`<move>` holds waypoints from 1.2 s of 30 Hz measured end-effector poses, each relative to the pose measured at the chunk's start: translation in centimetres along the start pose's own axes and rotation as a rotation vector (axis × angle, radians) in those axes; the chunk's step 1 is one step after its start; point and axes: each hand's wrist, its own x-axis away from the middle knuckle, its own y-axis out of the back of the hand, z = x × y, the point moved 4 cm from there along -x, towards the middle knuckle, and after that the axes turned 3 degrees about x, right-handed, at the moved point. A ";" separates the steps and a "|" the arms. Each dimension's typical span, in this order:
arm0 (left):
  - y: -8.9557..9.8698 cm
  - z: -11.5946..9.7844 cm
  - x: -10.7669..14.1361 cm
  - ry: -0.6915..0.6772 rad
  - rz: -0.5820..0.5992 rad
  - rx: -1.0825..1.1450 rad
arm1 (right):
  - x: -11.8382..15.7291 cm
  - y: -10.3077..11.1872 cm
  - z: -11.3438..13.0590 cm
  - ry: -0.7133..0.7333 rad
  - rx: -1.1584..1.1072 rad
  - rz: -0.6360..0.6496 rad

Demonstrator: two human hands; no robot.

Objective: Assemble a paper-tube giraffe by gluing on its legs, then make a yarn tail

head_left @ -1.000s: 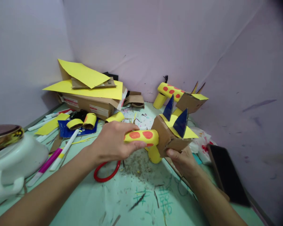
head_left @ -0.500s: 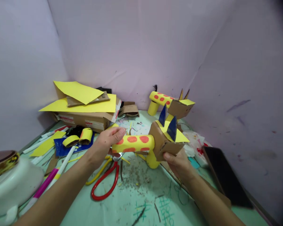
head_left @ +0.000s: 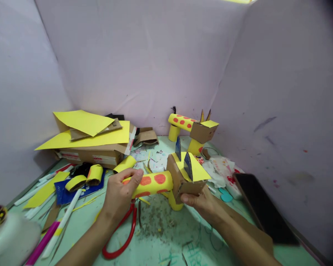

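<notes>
Inspected from beside the worker: a cardboard animal is held between two hands over a green surface. The left hand is wrapped round the far end of the spotted tube, thumb on top, fingers mostly out of sight. The right hand supports the box head from its lower edge, thumb against the front. Both grips are therefore narrow and occupied.

Reason for the hold, in my judgement: the tube would sag from the head if taken at one end only, and the low holds leave the blue ears untouched and uncrushed.

Position: the animal spans the gap between the grips, its tube running from the left grip to the box beside the right. The yellow leg hangs under that join; whether it meets the surface, I cannot tell.

A red handle lies just below the left grip, perhaps kept near for reach. A second animal stands beyond both grips, possibly as a pattern. The phone lies to the right of the right grip, apart from the work
</notes>
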 end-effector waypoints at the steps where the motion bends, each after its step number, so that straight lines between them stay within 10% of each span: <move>1: 0.0 -0.1 0.1 0.000 -0.011 -0.003 | 0.0 0.0 0.1 0.002 -0.004 -0.001; 24: -0.2 0.2 0.4 0.062 -0.014 0.050 | 0.1 -0.2 0.5 0.010 0.058 0.017; 31: 0.6 -2.3 0.3 0.205 0.156 0.428 | -0.5 -0.8 2.2 -0.079 -0.407 -0.023; 36: 2.5 -4.0 0.0 0.081 0.032 0.527 | -0.6 -2.3 1.6 -0.381 -0.794 0.057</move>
